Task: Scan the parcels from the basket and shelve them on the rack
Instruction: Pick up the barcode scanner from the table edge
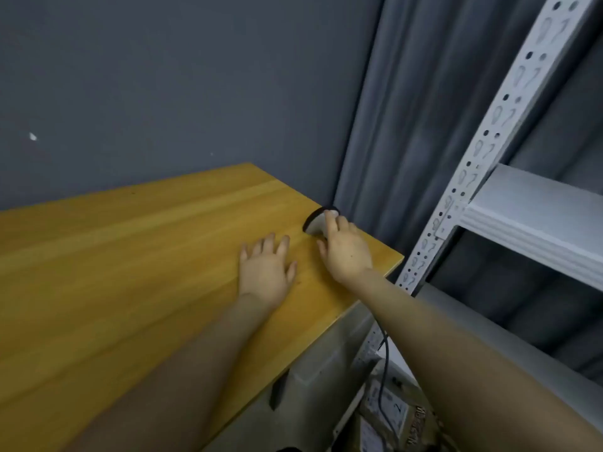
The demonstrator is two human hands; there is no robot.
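grey wall [130, 76] across 9 to 12 o'clock of the view. grey curtain [408, 109] at 1 o'clock, hanging behind the table corner. wooden table [114, 272] from 6 to 9 o'clock, with its far right corner near the middle. white rack [528, 220] at 3 o'clock, just beside the table edge, with one slotted post and one bare shelf in sight.

left hand [266, 265] near the middle, flat on the table, fingers spread, holding nothing. right hand [346, 252] at 3 o'clock of the left one, close but apart, curled over the scanner [315, 223], fingers on its top and thumb at its near side. cannot tell the firmness of this hold.

parcels [388, 409] at 5 o'clock of the view, low beside the table edge, brown with white labels, blurred. well apart from both hands, at 6 o'clock of the right one. basket itself not clear to see.

scanner at the table corner, at 11 o'clock of the right hand, mostly covered, seen only as a white body with a dark rim. thin dark cable [386, 360] hanging down past the parcels.

step in hand, by judgement: taking up the scanner, with no parcel lifted yet. next move probably calls for lifting the scanner free of the corner, then reaching the left hand down toward 5 o'clock for one parcel, label side up, minding the cable.
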